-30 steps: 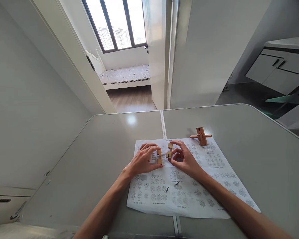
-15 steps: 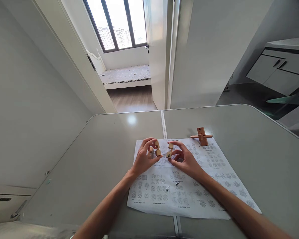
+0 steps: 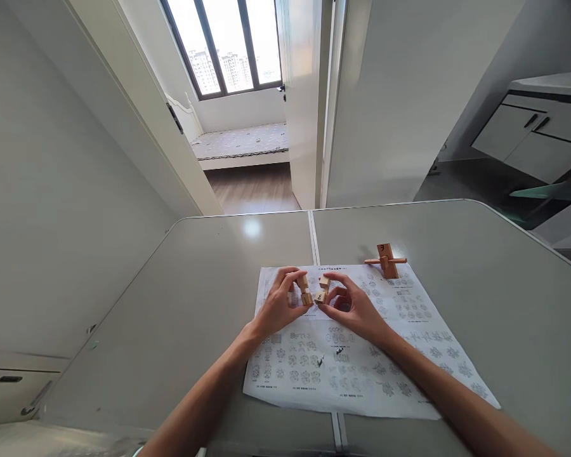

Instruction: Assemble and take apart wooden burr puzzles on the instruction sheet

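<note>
My left hand (image 3: 282, 301) is closed on a notched wooden puzzle piece (image 3: 306, 298), pinched at top and bottom between fingers and thumb. Opposite it, my right hand (image 3: 354, 303) pinches another notched wooden puzzle piece (image 3: 320, 297) with a dark "3"-like mark on its lower block. The two pieces face each other a small gap apart, above a printed instruction sheet (image 3: 314, 346). Beyond my right hand, an assembled wooden cross-shaped puzzle (image 3: 387, 263) stands at the sheet's far right corner.
The sheet lies on a pale table (image 3: 209, 279) with a metal seam down its middle. Two small dark bits (image 3: 320, 362) show on the paper. Past the far table edge are an open door (image 3: 302, 114) and a bed (image 3: 242, 141); a white cabinet (image 3: 528, 130) is at right.
Both wooden pieces have tilted and their lower blocks have come closer together. A further wooden bit seen behind my left fingers no longer shows clearly.
</note>
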Demonstrator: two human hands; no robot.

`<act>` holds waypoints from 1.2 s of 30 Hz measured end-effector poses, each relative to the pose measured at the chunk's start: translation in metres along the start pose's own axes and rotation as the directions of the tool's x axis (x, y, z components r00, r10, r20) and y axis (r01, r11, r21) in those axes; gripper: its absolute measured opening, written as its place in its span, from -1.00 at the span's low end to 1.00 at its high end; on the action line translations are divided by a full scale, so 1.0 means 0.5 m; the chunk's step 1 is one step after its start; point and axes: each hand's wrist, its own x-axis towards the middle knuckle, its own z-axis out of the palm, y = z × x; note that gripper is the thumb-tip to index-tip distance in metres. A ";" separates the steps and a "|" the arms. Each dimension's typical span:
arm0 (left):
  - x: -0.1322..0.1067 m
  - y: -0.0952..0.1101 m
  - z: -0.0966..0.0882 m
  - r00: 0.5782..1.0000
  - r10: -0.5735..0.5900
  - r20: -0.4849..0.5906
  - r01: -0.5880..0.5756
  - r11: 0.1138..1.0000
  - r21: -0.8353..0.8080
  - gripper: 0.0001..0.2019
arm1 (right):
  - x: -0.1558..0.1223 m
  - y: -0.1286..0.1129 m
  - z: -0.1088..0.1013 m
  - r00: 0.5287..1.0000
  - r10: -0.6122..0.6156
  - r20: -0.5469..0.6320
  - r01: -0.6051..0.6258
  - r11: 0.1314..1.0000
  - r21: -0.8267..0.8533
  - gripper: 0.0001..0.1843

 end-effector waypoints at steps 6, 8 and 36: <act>0.003 0.006 -0.002 0.999 0.040 0.033 -0.041 0.999 0.027 -0.30 | -0.002 -0.006 0.002 0.999 -0.045 0.024 0.046 0.997 -0.058 -0.34; 0.001 0.006 -0.001 0.998 0.043 0.046 -0.044 0.999 0.017 -0.28 | -0.002 -0.007 0.003 0.998 -0.054 0.032 0.056 0.996 -0.075 -0.33; -0.011 0.042 0.031 0.995 0.098 -0.021 -0.087 0.947 0.309 -0.48 | -0.006 -0.006 0.019 0.993 -0.084 -0.082 0.059 0.961 -0.271 -0.35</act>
